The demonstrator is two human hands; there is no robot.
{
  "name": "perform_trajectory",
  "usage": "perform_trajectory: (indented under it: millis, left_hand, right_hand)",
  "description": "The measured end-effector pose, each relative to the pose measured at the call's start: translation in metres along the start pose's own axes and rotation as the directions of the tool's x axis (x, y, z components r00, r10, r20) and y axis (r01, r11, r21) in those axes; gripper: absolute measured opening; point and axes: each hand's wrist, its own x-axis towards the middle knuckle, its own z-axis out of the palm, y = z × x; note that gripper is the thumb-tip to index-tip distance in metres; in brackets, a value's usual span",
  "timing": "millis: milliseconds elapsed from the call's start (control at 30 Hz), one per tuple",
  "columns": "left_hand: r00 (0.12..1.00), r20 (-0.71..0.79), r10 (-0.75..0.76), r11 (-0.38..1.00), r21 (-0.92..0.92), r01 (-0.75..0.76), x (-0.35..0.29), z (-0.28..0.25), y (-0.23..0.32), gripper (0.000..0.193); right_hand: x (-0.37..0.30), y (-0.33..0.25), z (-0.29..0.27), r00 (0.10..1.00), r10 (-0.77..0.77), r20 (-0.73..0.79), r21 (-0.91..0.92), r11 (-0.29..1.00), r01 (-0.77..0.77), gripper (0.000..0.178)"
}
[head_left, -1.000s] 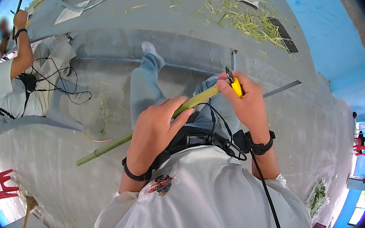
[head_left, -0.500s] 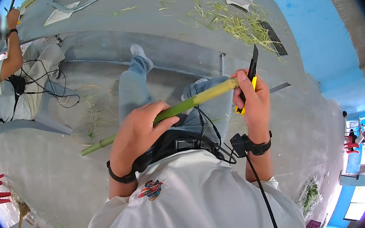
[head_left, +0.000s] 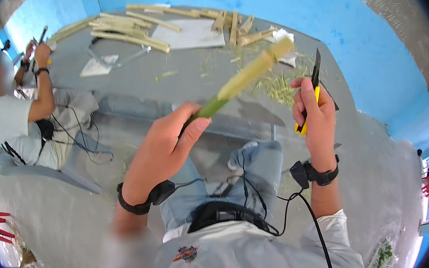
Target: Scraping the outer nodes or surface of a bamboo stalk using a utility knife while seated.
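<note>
My left hand (head_left: pixel 165 142) is closed around a bamboo stick (head_left: pixel 242 79). The stick slants up and away to the right; its lower part is green, and its far part is pale yellow where the skin is off. Its far end is slightly blurred. To the right of the stick, my right hand (head_left: pixel 313 107) grips a yellow and black utility knife (head_left: pixel 316 77), its dark blade pointing up and away. Knife and stick are apart from each other. My left palm hides the near end of the stick.
Beyond my knees stands a grey table (head_left: pixel 129 85) with green shavings (head_left: pixel 281 88), pale bamboo sticks (head_left: pixel 131 32), a white sheet (head_left: pixel 187 34) and a hacksaw (head_left: pixel 129 59). At the left a person (head_left: pixel 21 111) sits on a grey chair (head_left: pixel 44 172). Black cables (head_left: pixel 249 183) hang over my lap.
My left hand has raised the stick up and away over the table. The stick's far end has left my right hand, which has moved right with the knife. My view has tilted up.
</note>
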Motion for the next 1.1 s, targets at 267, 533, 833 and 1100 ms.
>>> perform_trajectory:
  millis: [267, 533, 833, 1100]
  left_hand:
    - [0.992, 0.04, 0.116, 0.915, -0.393, -0.091, 0.12, -0.017, 0.069, 0.04]
    - [0.947, 0.032, 0.32, 0.837, -0.478, -0.267, 0.224, -0.005, 0.134, 0.038]
    - [0.825, -0.152, 0.544, 0.594, -0.624, -0.508, 0.284, -0.002, 0.178, 0.04]
    - [0.767, -0.406, 0.497, 0.864, 0.144, -0.483, 0.259, -0.001, 0.125, 0.025]
  right_hand:
    - [0.106, -0.068, 0.011, 0.974, -0.178, 0.141, 0.399, 0.911, 0.108, 0.05]
    - [0.155, -0.133, 0.008, 0.858, -0.504, -0.1, 0.456, 0.743, 0.49, 0.046]
    - [0.181, -0.136, -0.007, 0.745, -0.62, -0.247, 0.431, 0.618, 0.657, 0.042]
    - [0.186, -0.113, -0.012, 0.778, -0.603, -0.176, 0.324, 0.711, 0.624, 0.059]
